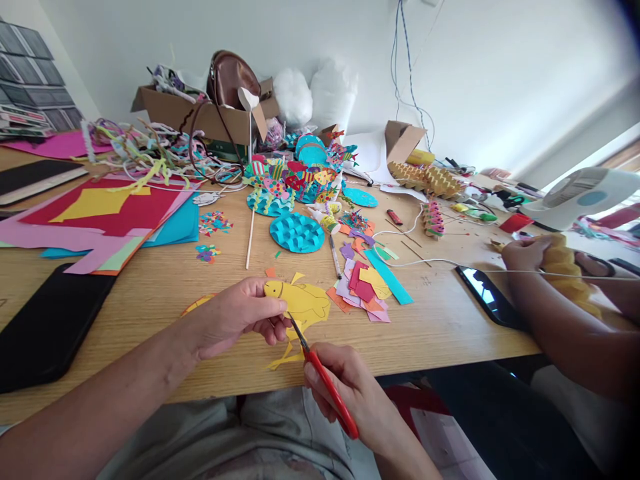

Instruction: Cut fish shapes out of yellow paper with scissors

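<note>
Between thumb and fingers, my left hand [250, 310] pinches a piece of yellow paper [307, 303] with a fish outline drawn on it. My right hand [340, 383] is wrapped round the handles of red-handled scissors [333, 393]. The scissor tips meet the lower edge of the yellow paper, close to my left thumb. Yellow paper scraps [287, 360] lie on the table below the blades. An orange and yellow paper piece [199, 304] is partly hidden behind my left wrist.
Colored paper cutouts [360, 290] and a blue scalloped disc [297, 232] lie ahead. Paper sheets [100, 213] and a black phone-like slab [50, 327] are at left. At right, another person's hands [527, 257] hold a yellow folded-paper piece [557, 267] beside a phone [487, 297].
</note>
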A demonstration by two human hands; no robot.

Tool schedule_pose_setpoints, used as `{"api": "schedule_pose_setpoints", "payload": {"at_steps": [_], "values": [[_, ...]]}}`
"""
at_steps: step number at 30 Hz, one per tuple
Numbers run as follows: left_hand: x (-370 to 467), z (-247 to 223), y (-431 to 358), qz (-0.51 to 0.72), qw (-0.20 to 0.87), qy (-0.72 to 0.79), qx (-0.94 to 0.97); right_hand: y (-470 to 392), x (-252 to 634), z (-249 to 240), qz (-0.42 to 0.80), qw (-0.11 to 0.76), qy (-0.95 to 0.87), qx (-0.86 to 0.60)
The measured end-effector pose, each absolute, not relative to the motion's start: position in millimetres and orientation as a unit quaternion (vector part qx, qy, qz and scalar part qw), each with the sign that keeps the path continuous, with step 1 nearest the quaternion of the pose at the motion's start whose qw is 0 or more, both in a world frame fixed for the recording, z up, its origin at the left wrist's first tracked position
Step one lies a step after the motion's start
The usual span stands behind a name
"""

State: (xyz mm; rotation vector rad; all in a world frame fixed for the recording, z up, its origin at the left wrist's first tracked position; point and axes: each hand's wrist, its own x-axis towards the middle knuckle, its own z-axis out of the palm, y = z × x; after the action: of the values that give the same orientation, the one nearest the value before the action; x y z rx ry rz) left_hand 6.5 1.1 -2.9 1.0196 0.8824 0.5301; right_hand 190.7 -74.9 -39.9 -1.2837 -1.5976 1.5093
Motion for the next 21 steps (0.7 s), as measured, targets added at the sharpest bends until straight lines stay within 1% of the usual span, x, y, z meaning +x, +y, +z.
{"api": "schedule_pose_setpoints", "payload": {"at_steps": [5, 9, 12, 16, 21], "values": [[0.9, -2.8, 4.2, 0.230, 0.734, 0.398, 0.499, -75.2, 193.0, -36.7, 0.560, 0.284, -0.614, -0.477], [-1.0, 2.7, 10.3, 0.251, 0.677, 0.411, 0.557, -73.8, 196.0, -35.5, 0.552, 0.253, -0.634, -0.479], [0.8, 5.9, 13.2, 0.260, 0.645, 0.430, 0.575, -72.4, 196.8, -35.9, 0.537, 0.253, -0.642, -0.485], [3.7, 3.5, 11.5, 0.290, 0.676, 0.427, 0.526, -72.7, 195.4, -35.6, 0.533, 0.276, -0.633, -0.488], [7.4, -4.0, 2.8, 0.327, 0.715, 0.408, 0.464, -74.7, 191.1, -34.3, 0.573, 0.320, -0.582, -0.480]]}}
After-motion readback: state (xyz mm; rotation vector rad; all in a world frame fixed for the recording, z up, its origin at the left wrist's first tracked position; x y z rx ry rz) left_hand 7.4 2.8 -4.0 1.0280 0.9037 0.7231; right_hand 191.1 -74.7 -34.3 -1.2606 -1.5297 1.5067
